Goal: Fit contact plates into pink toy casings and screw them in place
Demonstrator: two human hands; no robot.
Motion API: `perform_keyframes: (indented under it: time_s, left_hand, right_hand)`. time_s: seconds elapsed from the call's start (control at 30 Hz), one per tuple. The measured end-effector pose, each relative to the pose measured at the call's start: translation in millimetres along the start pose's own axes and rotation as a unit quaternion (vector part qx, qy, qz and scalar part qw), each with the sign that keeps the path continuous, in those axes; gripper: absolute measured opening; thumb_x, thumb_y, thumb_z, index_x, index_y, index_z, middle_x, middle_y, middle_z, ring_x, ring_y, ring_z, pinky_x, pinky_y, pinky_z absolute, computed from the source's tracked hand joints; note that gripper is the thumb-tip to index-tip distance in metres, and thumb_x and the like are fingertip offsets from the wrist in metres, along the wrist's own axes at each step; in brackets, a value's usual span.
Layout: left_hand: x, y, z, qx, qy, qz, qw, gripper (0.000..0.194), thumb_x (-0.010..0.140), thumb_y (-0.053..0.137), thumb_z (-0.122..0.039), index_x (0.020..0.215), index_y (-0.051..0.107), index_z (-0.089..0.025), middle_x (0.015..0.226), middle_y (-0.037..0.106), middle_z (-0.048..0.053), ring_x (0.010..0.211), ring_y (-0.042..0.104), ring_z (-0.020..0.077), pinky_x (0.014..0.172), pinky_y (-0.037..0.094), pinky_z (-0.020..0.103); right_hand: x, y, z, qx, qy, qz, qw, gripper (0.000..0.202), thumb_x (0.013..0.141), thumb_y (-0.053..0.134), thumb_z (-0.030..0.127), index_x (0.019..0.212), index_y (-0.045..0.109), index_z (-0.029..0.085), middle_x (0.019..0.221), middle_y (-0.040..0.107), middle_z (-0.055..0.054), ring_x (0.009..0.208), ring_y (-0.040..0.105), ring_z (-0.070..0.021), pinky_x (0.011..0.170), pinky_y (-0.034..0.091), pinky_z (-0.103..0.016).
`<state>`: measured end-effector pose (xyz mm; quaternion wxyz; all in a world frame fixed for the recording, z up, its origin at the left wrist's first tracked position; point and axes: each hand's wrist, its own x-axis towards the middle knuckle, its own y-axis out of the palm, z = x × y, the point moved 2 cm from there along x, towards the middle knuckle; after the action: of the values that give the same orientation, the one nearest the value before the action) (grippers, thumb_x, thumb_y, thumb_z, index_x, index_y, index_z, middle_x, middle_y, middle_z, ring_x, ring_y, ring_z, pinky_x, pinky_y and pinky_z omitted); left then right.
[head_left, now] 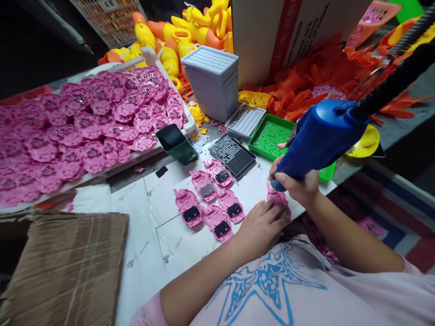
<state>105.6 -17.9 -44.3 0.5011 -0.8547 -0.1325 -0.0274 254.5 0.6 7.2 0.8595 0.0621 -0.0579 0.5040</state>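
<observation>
The person wears a pale pink, short-sleeved shirt (343, 301) with a swirling blue star print (272, 283) in front.

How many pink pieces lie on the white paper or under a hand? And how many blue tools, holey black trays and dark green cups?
Pink pieces: 6
Blue tool: 1
Holey black tray: 1
Dark green cup: 1
Total: 9

The left hand (261, 228) covers part of a pink casing (277, 196), where the bit of the blue tool (316, 136) cannot be made out. Beyond the right hand (301, 183), a green tray (263, 153) is partly hidden. Left of the left hand, a cardboard box (74, 271) runs out of view.
</observation>
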Motion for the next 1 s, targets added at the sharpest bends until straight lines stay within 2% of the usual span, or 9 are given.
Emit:
perform_keyframes:
  time_s: [0.23,0.37,0.47,0.57,0.63,0.73,0.83,1.0]
  left_hand:
    - [0.3,2.4,0.6,0.005,-0.001,-0.017,1.0,0.038,0.083,0.055,-0.025,0.12,0.058,-0.02,0.133,0.052,0.01,0.126,0.042,0.0275,0.103,0.041,0.045]
    - [-3.8,0.2,1.7,0.004,0.004,-0.027,1.0,0.042,0.08,0.058,-0.023,0.122,0.056,-0.019,0.132,0.053,0.011,0.125,0.043,0.0277,0.104,0.04,0.047]
    - [-7.5,-2.5,1.8,-0.001,0.008,-0.042,0.999,0.042,0.081,0.056,-0.018,0.123,0.054,-0.019,0.127,0.056,0.011,0.121,0.045,0.0262,0.102,0.043,0.046]
    - [-9.3,-4.5,1.4,-0.011,0.009,-0.051,0.999,0.04,0.083,0.052,-0.015,0.123,0.055,-0.02,0.12,0.059,0.011,0.116,0.049,0.025,0.102,0.044,0.047]
    - [-9.3,-5.1,1.5,-0.016,0.004,-0.05,0.999,0.039,0.084,0.052,-0.015,0.123,0.055,-0.02,0.118,0.059,0.012,0.115,0.05,0.026,0.102,0.044,0.05]
    - [-8.9,-5.0,2.3,-0.015,0.006,-0.049,0.999,0.041,0.082,0.053,-0.013,0.123,0.055,-0.02,0.12,0.058,0.012,0.116,0.049,0.0283,0.101,0.045,0.052]
    - [-8.8,-3.7,3.6,-0.004,0.018,-0.058,0.998,0.041,0.081,0.053,-0.012,0.122,0.056,-0.018,0.12,0.058,0.013,0.117,0.049,0.0295,0.1,0.046,0.052]
    - [-9.3,1.2,7.7,0.023,0.035,-0.091,0.995,0.039,0.08,0.053,-0.012,0.118,0.059,-0.018,0.117,0.06,0.013,0.115,0.051,0.0296,0.095,0.05,0.05]
  right_hand:
    - [-0.2,-0.8,-5.2,0.052,0.013,0.013,0.998,0.032,0.059,0.075,0.036,0.08,0.058,0.018,0.066,0.06,0.0,0.056,0.058,-0.0143,0.057,0.051,-0.031]
    - [9.2,-7.7,5.2,0.123,0.011,0.017,0.992,0.029,0.062,0.074,0.032,0.081,0.058,0.019,0.066,0.06,0.002,0.054,0.059,-0.0143,0.053,0.05,-0.03]
    - [20.9,-26.7,25.3,0.147,-0.046,-0.054,0.987,0.02,0.067,0.07,0.032,0.075,0.058,0.018,0.066,0.06,0.001,0.052,0.059,-0.0149,0.048,0.049,-0.029]
    - [30.4,-54.5,43.0,0.114,-0.126,-0.148,0.974,0.019,0.068,0.069,0.034,0.072,0.057,0.02,0.064,0.059,0.001,0.051,0.059,-0.0144,0.049,0.051,-0.03]
    - [35.7,-74.3,46.7,0.08,-0.143,-0.194,0.967,0.02,0.068,0.071,0.033,0.074,0.056,0.021,0.065,0.059,0.002,0.05,0.059,-0.0138,0.049,0.052,-0.031]
    - [47.9,-102.3,42.8,0.028,-0.155,-0.237,0.959,0.024,0.067,0.074,0.031,0.077,0.054,0.022,0.065,0.059,0.003,0.049,0.058,-0.0138,0.046,0.05,-0.03]
    - [72.1,-125.0,34.7,-0.013,-0.175,-0.274,0.946,0.031,0.063,0.076,0.029,0.079,0.051,0.022,0.065,0.057,0.004,0.047,0.057,-0.0131,0.044,0.048,-0.029]
    - [123.8,-144.9,20.5,-0.106,-0.181,-0.306,0.929,0.035,0.066,0.075,0.037,0.08,0.047,0.022,0.063,0.052,0.005,0.051,0.056,-0.0119,0.049,0.048,-0.028]
